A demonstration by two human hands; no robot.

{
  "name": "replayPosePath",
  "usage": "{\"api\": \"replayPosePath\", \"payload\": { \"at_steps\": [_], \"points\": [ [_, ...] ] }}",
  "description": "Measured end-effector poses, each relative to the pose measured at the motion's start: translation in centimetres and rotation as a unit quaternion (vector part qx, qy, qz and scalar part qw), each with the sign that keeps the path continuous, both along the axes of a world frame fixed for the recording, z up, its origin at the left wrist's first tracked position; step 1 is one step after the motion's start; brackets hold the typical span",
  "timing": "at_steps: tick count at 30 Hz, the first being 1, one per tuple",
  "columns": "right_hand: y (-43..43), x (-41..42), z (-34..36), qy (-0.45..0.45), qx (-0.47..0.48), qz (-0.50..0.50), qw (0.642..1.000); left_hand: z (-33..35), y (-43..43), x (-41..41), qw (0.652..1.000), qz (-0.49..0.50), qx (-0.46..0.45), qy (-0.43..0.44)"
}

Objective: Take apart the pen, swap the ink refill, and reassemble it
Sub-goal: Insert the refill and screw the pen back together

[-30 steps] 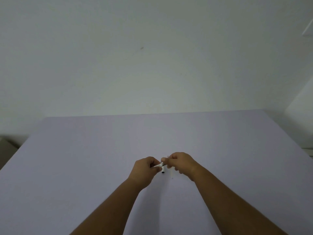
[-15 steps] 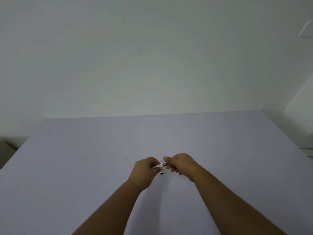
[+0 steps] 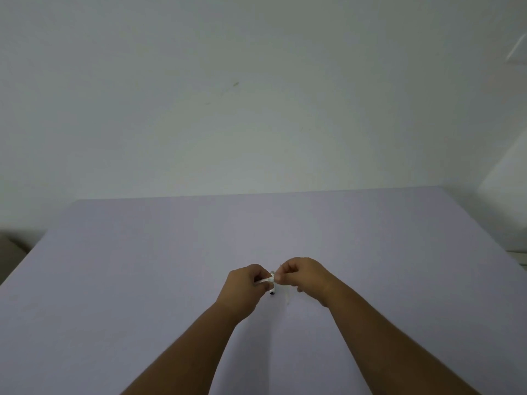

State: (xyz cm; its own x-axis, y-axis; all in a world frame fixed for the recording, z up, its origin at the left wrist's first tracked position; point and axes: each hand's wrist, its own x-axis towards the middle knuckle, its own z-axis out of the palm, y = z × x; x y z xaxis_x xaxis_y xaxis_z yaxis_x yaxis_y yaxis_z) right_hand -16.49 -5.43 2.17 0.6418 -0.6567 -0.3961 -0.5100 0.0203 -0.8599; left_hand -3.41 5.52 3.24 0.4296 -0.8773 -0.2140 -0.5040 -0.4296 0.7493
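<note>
A small white pen (image 3: 266,279) is pinched between both hands just above the pale lavender table (image 3: 142,266). My left hand (image 3: 242,289) grips its left end and my right hand (image 3: 302,276) grips its right end, fingertips nearly touching. Only a short white stretch shows between the fingers. A small white piece with a dark end (image 3: 272,292) lies on the table right below the hands. Any refill is hidden inside the fists.
A plain white wall (image 3: 256,109) rises behind the table's far edge. The table's left edge drops off toward a dim floor corner (image 3: 11,249). A white surface (image 3: 507,195) stands at the far right.
The hands have stayed in the same spot. My right fingers have closed in toward the left hand, so less of the pen shows between them.
</note>
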Motion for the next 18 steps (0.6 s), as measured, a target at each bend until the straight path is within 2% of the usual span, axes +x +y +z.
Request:
{"api": "replayPosePath", "payload": {
  "at_steps": [4, 8, 13, 18],
  "points": [
    [-0.07, 0.62, 0.05, 0.074, -0.007, 0.002, 0.997, -0.10, 0.01, -0.07, 1.000, 0.000, -0.001, 0.004],
    [-0.17, 0.13, 0.01, 0.012, 0.004, 0.004, 1.000, -0.04, -0.08, 0.11, 1.000, 0.004, -0.001, 0.007],
    [-0.27, 0.62, -0.22, 0.071, -0.015, 0.002, 0.997, 0.00, -0.23, -0.01, 1.000, 0.000, -0.001, 0.006],
    [-0.60, 0.05, -0.31, 0.013, -0.012, 0.013, 1.000, 0.01, -0.40, 0.13, 1.000, 0.004, -0.004, 0.010]
  ]
}}
